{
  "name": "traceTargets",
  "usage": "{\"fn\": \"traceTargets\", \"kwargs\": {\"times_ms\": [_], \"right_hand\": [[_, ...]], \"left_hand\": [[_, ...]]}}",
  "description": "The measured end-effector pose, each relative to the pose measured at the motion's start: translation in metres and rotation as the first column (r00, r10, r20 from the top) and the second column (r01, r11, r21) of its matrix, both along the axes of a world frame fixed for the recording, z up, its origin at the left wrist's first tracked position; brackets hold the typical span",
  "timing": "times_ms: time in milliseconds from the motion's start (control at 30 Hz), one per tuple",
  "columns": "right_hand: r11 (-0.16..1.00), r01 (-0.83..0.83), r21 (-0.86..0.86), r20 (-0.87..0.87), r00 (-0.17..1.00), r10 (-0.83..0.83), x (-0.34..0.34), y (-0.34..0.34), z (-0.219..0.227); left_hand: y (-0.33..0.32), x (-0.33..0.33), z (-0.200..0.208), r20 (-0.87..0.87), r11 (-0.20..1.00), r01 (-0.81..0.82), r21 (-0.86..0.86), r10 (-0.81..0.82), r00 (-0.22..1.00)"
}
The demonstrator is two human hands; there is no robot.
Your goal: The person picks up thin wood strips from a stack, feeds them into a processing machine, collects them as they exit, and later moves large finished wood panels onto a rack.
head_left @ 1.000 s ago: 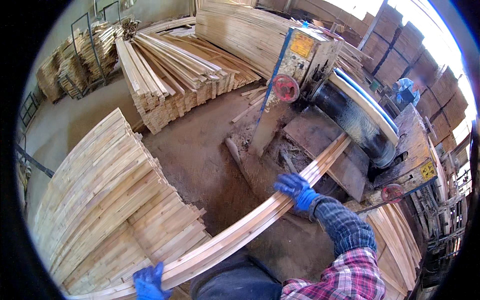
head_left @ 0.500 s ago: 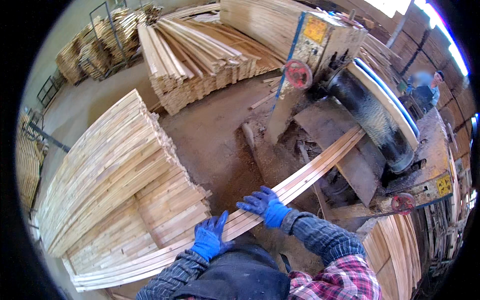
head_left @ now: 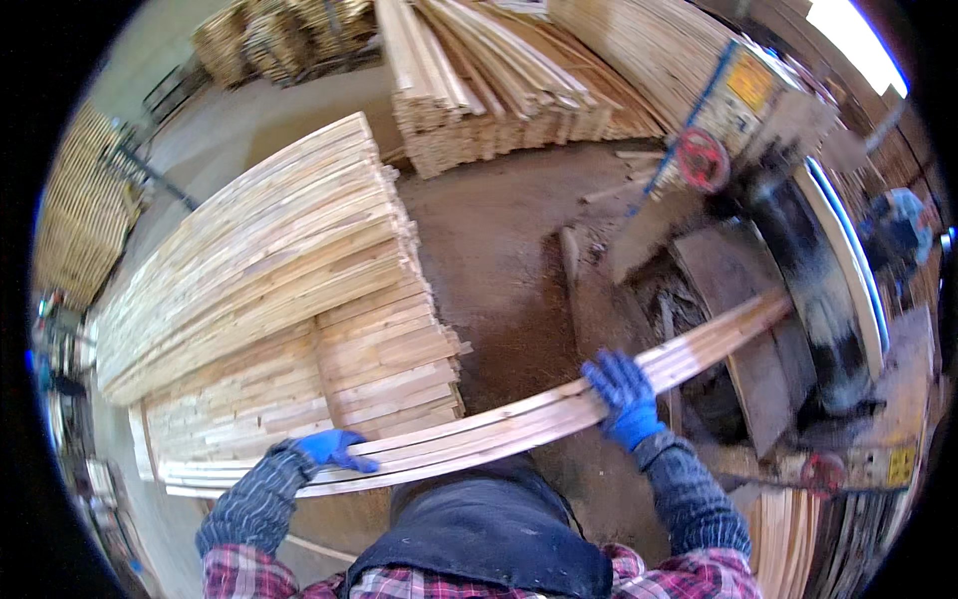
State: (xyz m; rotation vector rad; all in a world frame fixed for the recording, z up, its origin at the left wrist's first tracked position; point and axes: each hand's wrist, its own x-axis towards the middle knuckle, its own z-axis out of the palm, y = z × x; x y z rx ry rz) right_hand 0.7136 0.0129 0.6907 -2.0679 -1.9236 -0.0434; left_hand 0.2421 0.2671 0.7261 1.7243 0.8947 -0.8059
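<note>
Several long, narrow wooden boards lie side by side across my front, bowed by the lens. Their right end reaches the dark roller of a machine; their left end lies along the near side of a board stack. My left hand, in a blue glove, grips the bundle near its left part, thumb pointing right. My right hand, gloved too, wraps over the bundle closer to the machine, its fingers across the top. The undersides of both grips are hidden.
A big stack of boards stands at left, another pile farther back. The machine frame carries red handwheels. A person is at the far right, behind the roller. More boards stand at lower right.
My hands have moved apart along the boards: the left toward the stack, the right toward the machine. The view has shifted, so the machine sits farther right and the stack looks closer.
</note>
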Motion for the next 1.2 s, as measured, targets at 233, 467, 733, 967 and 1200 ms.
{"fn": "traceTargets", "kwargs": {"times_ms": [233,467,733,967,1200], "right_hand": [[0.822,-0.532,-0.201,-0.098,0.846,0.524,-0.135,0.061,0.021],[0.88,-0.416,-0.229,-0.123,0.909,0.397,-0.054,0.056,0.022],[0.958,-0.118,-0.26,0.208,0.962,0.176,0.042,0.031,-0.008],[0.906,-0.172,-0.387,-0.292,0.955,0.057,-0.013,0.089,0.037],[0.745,-0.532,-0.402,-0.672,0.724,0.154,-0.204,0.198,0.04]], "left_hand": [[-0.055,0.066,-0.028,0.236,0.995,0.003,0.097,-0.026,0.971],[-0.062,0.021,0.007,0.332,0.693,0.04,0.72,-0.395,0.857],[-0.023,-0.175,0.013,-0.089,0.506,0.174,0.845,-0.188,0.978],[-0.028,-0.092,-0.005,0.153,0.538,-0.001,0.843,-0.236,0.96],[0.013,-0.034,-0.001,0.585,0.867,-0.236,0.439,-0.076,0.807]]}}
